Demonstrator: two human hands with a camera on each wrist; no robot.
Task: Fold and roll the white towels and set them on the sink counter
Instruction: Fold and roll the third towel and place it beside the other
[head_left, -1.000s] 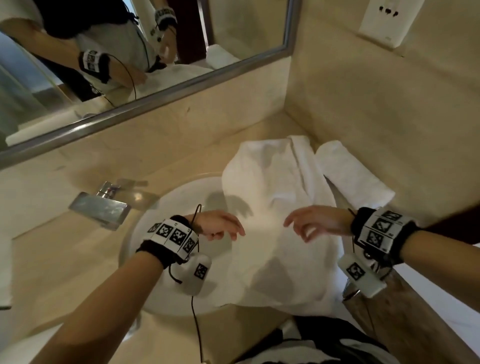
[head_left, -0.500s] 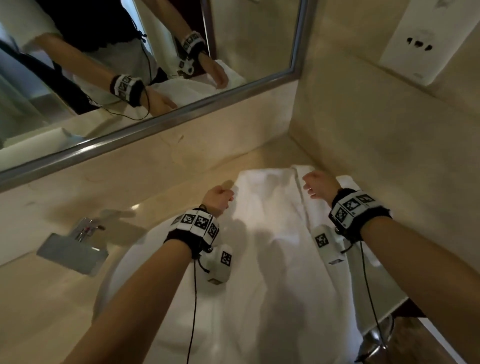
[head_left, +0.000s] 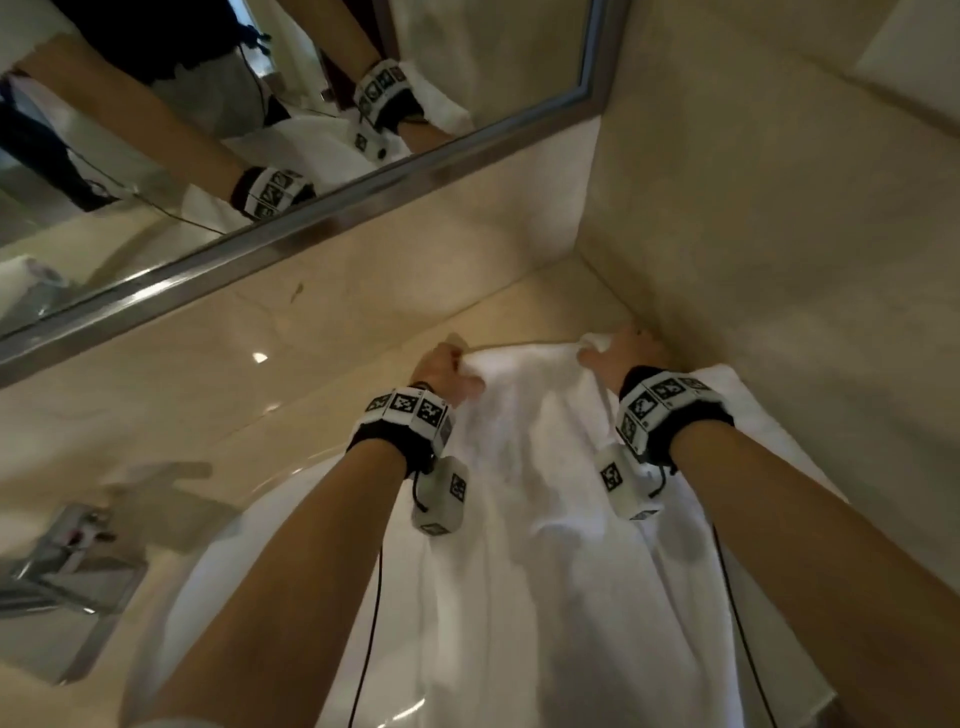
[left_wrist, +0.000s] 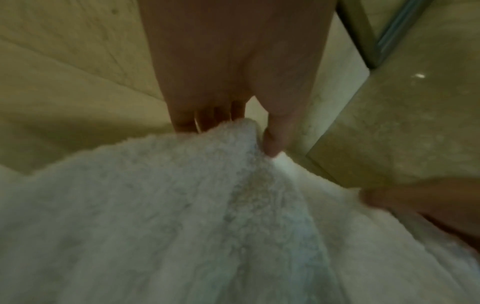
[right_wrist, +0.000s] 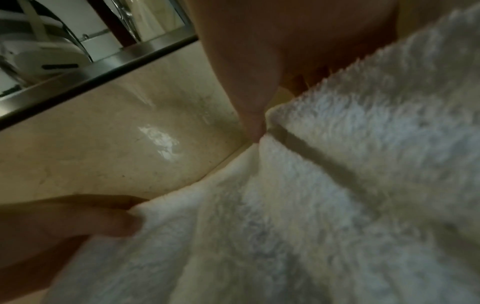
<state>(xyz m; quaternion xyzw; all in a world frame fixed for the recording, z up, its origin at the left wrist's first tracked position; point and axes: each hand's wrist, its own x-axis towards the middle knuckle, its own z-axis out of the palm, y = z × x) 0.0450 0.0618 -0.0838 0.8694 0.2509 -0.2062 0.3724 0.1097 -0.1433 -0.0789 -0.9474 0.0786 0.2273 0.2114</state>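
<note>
A long white towel (head_left: 545, 571) lies flat over the sink and the beige counter (head_left: 524, 306), running from the front edge to the back wall. My left hand (head_left: 447, 371) pinches the towel's far left corner (left_wrist: 233, 133) between thumb and fingers. My right hand (head_left: 618, 351) grips the far right corner (right_wrist: 283, 115) close to the wall corner. A second white towel (head_left: 769, 436), rolled, lies along the right wall, partly under my right forearm.
The white basin (head_left: 218, 587) shows left of the towel, with a chrome tap (head_left: 67, 571) at the far left. A framed mirror (head_left: 311, 218) runs along the back wall. Marble walls close in at the back and the right.
Both hands have moved from above the towel's middle to its far end and taken hold of the two far corners. The view has tilted closer to the counter.
</note>
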